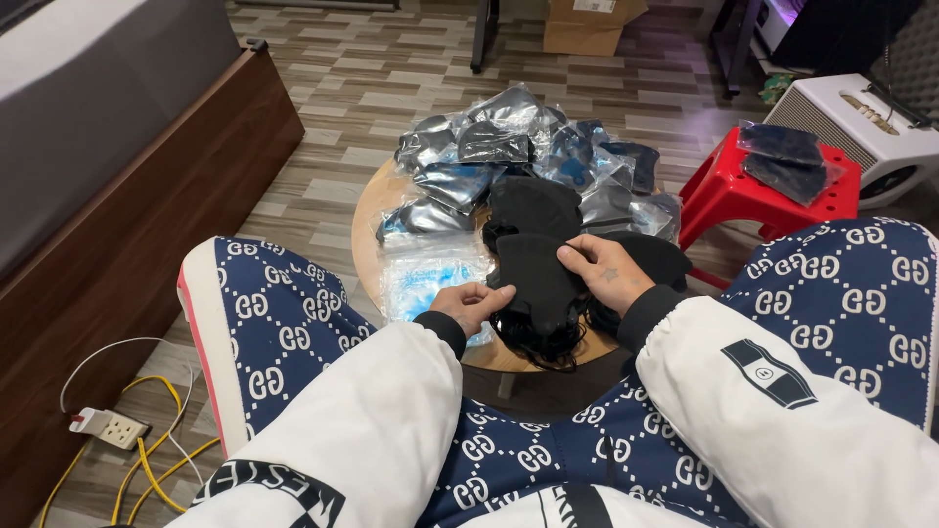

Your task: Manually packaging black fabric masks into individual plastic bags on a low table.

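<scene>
Left hand and right hand both pinched shut on black mask, near table front edge.

This looks like a room in a home: wood-pattern floor, a bed frame, a red plastic stool, a cardboard box.

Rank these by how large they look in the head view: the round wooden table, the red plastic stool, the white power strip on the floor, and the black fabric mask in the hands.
1. Round wooden table.
2. Red plastic stool, though it stands farther away.
3. Black fabric mask, held by left hand and right hand; partly hidden.
4. White power strip.
</scene>
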